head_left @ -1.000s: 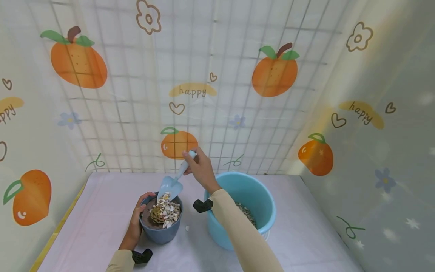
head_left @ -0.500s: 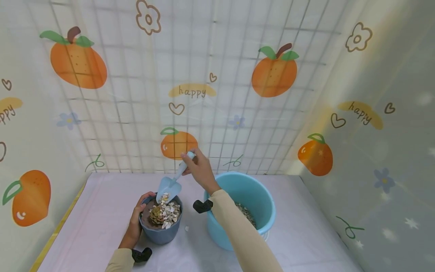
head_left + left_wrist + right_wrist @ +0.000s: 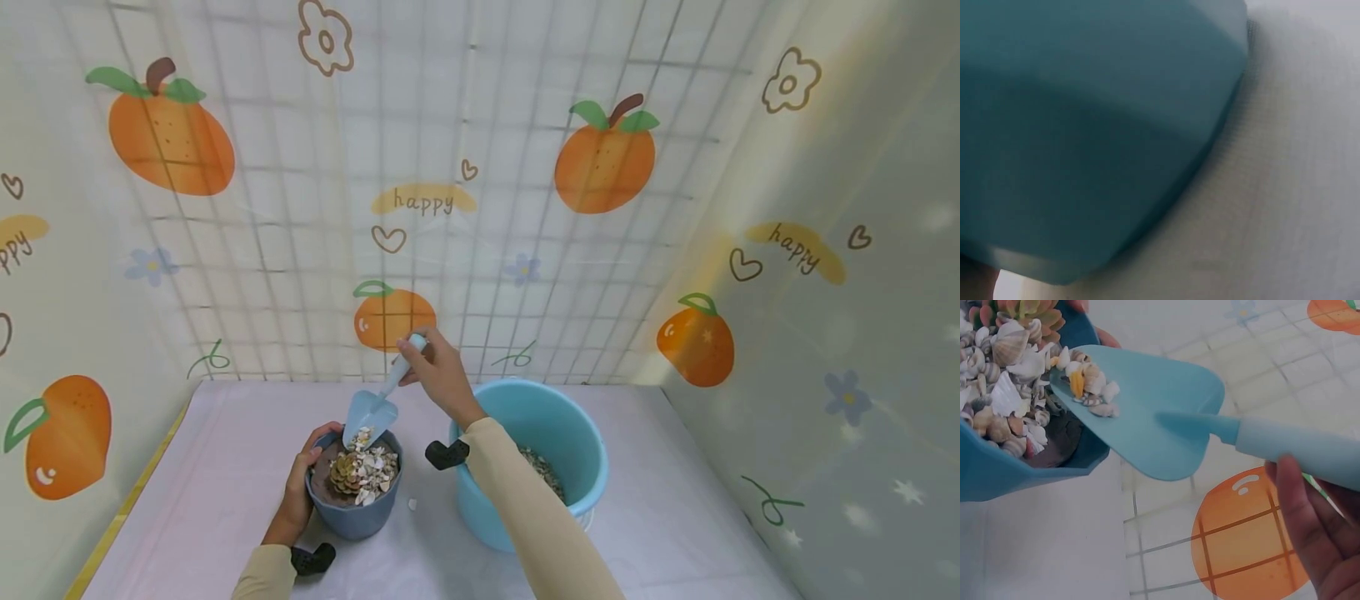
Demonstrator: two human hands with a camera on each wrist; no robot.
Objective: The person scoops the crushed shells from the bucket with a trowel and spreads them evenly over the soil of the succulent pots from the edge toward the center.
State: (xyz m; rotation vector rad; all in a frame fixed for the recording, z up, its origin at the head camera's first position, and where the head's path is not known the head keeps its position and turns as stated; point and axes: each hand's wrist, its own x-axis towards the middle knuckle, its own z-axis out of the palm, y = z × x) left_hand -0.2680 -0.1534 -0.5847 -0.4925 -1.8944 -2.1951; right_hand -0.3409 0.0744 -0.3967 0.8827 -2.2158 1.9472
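Observation:
My left hand (image 3: 297, 492) holds the blue-grey flower pot (image 3: 358, 521) by its left side, fingers at the rim. In the left wrist view, the faceted pot wall (image 3: 1097, 106) covers much of the frame. Dark soil and a rosette succulent (image 3: 1044, 322) fill the pot, with many small seashells (image 3: 1007, 347) on one side. My right hand (image 3: 444, 375) grips the handle of a light blue trowel (image 3: 369, 410). Its blade tilts down over the pot's far rim, with several shells (image 3: 1091, 381) near the tip. Bare soil (image 3: 1060, 434) shows below the blade.
A light blue bucket (image 3: 596, 467) with shells at its bottom stands right of the pot, partly behind my right sleeve. One loose white shell (image 3: 412, 504) lies on the pale tablecloth (image 3: 427, 575) between them. A patterned curtain (image 3: 420, 108) hangs at the back.
The trowel and my right hand have shifted slightly left, and fewer shells sit on the blade as some have slid into the pot. My left hand stays on the pot.

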